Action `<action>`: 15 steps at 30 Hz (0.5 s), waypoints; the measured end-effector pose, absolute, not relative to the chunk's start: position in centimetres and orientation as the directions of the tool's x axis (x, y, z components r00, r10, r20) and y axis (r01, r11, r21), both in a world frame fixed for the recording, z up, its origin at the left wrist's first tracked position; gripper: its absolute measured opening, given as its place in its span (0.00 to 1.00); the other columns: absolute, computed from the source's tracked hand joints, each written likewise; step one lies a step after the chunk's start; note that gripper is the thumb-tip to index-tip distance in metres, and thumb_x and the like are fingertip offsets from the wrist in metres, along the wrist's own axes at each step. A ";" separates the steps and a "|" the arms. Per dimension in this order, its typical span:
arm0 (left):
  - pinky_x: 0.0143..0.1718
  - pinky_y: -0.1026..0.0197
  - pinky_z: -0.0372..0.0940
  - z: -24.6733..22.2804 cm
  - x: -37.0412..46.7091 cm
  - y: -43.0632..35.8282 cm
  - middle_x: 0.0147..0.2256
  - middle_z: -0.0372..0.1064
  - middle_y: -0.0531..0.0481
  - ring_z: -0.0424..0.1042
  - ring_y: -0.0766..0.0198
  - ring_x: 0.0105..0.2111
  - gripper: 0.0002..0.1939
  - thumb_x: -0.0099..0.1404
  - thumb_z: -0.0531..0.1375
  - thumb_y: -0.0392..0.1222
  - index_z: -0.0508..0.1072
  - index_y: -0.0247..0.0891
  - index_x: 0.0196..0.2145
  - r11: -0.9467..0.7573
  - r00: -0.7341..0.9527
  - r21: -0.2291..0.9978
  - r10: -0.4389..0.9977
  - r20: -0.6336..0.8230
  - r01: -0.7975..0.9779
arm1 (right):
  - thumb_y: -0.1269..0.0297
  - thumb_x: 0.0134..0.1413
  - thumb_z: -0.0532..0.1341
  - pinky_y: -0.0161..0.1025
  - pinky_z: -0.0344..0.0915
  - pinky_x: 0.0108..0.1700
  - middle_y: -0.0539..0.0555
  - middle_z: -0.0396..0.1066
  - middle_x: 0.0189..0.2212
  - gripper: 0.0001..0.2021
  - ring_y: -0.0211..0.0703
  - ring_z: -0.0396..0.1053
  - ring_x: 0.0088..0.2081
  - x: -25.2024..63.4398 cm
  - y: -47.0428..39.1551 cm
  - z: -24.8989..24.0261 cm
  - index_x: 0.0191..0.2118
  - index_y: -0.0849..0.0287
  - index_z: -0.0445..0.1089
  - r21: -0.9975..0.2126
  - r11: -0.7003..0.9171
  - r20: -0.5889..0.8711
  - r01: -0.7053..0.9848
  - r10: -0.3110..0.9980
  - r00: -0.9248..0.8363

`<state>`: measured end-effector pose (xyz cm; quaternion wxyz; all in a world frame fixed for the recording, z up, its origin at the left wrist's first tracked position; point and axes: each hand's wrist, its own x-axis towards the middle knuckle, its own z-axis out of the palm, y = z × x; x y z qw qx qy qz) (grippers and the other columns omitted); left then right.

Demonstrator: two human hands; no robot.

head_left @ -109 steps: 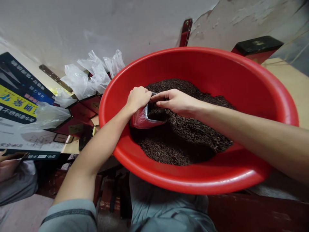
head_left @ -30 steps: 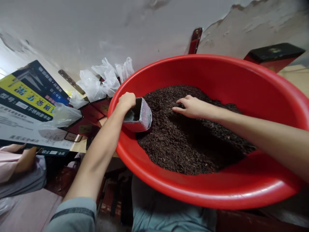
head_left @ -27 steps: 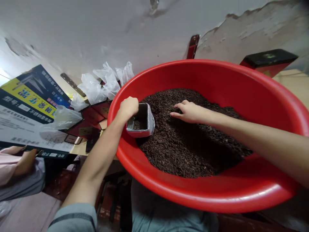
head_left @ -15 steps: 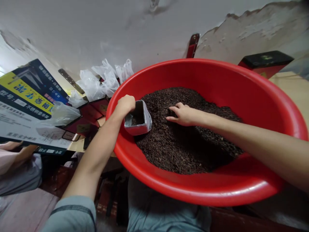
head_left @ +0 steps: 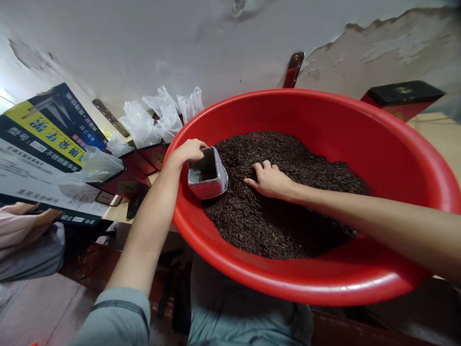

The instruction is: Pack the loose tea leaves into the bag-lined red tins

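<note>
My left hand (head_left: 190,150) grips the rim of a square, silver-wrapped container (head_left: 212,185). The container's opening faces up and towards me, and its dark inside shows no clear contents. It rests against the left inner side of a large red basin (head_left: 288,287). Dark, loose dried tea leaves (head_left: 245,230) cover the basin floor. Over the middle of the leaves is my right hand (head_left: 272,180), palm down. Its fingers are bent and its thumb stands apart, with the fingertips at the leaves; the palm side is hidden.
Dark red boxes (head_left: 135,168) topped with clear plastic bags (head_left: 139,125) stand left of the basin. A large printed carton (head_left: 46,158) leans further left, with another person (head_left: 29,245) partly showing beyond it. A black-topped red box (head_left: 403,96) lies behind at right, near the peeling wall (head_left: 403,48).
My right hand has shifted slightly left and turned more palm down, its fingers now over the leaves. The container is tipped a little differently in my left hand. The view has swung slightly.
</note>
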<state>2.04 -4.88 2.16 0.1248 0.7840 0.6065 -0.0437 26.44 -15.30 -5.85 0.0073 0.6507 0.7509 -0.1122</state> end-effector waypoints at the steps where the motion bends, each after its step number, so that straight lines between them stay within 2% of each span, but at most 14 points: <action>1: 0.53 0.61 0.69 2.0 1.7 -4.8 0.52 0.80 0.42 0.78 0.55 0.51 0.32 0.51 0.57 0.27 0.81 0.38 0.54 -0.276 0.326 0.245 0.925 -0.195 0.929 | 0.46 0.70 0.51 0.55 0.68 0.56 0.72 0.64 0.59 0.29 0.68 0.70 0.57 26.5 -15.1 -5.9 0.64 0.64 0.62 -0.155 0.151 -0.151 0.976 0.973 -0.175; 3: 0.54 0.63 0.68 1.7 1.1 -4.3 0.52 0.80 0.46 0.78 0.59 0.51 0.34 0.50 0.55 0.27 0.81 0.38 0.53 -0.319 0.408 0.391 0.897 -0.168 0.863 | 0.50 0.70 0.51 0.51 0.69 0.55 0.71 0.66 0.58 0.26 0.63 0.74 0.53 26.8 -14.6 -6.0 0.64 0.62 0.63 -0.156 0.194 -0.148 0.968 0.965 -0.217; 5: 0.55 0.61 0.68 1.2 0.9 -3.8 0.49 0.81 0.46 0.78 0.60 0.49 0.32 0.49 0.55 0.27 0.82 0.36 0.51 -0.309 0.427 0.465 0.887 -0.174 0.830 | 0.52 0.70 0.53 0.49 0.70 0.53 0.70 0.69 0.58 0.24 0.60 0.76 0.51 27.2 -13.9 -6.0 0.62 0.62 0.65 -0.164 0.222 -0.152 0.961 0.957 -0.247; 7: 0.57 0.58 0.67 0.8 1.0 -3.5 0.49 0.81 0.45 0.78 0.59 0.50 0.31 0.49 0.55 0.26 0.83 0.35 0.49 -0.268 0.410 0.531 0.897 -0.167 0.804 | 0.53 0.70 0.54 0.47 0.69 0.53 0.69 0.72 0.56 0.22 0.59 0.75 0.52 27.5 -13.3 -5.8 0.60 0.62 0.68 -0.168 0.238 -0.159 0.957 0.951 -0.265; 10: 0.58 0.56 0.67 0.7 1.7 -3.9 0.52 0.80 0.41 0.77 0.59 0.52 0.33 0.48 0.55 0.22 0.80 0.32 0.52 -0.217 0.401 0.708 0.910 -0.102 0.672 | 0.55 0.70 0.55 0.44 0.70 0.51 0.66 0.77 0.50 0.18 0.56 0.76 0.51 27.8 -12.5 -4.7 0.54 0.62 0.72 -0.190 0.221 -0.170 0.957 0.952 -0.254; 12: 0.58 0.54 0.67 0.7 2.6 -4.6 0.54 0.78 0.38 0.77 0.59 0.53 0.36 0.49 0.55 0.20 0.77 0.30 0.56 -0.218 0.437 0.823 0.899 -0.041 0.525 | 0.54 0.70 0.56 0.43 0.70 0.48 0.64 0.79 0.47 0.17 0.54 0.77 0.48 28.0 -12.4 -3.5 0.52 0.60 0.73 -0.234 0.189 -0.125 0.954 0.967 -0.222; 15: 0.59 0.50 0.67 0.7 3.9 -5.4 0.54 0.78 0.36 0.77 0.58 0.53 0.36 0.49 0.55 0.19 0.75 0.29 0.57 -0.220 0.521 0.915 0.854 0.012 0.339 | 0.54 0.70 0.56 0.43 0.70 0.50 0.63 0.78 0.50 0.17 0.53 0.76 0.51 27.9 -12.7 -0.8 0.54 0.60 0.73 -0.352 0.195 0.037 0.916 0.980 -0.194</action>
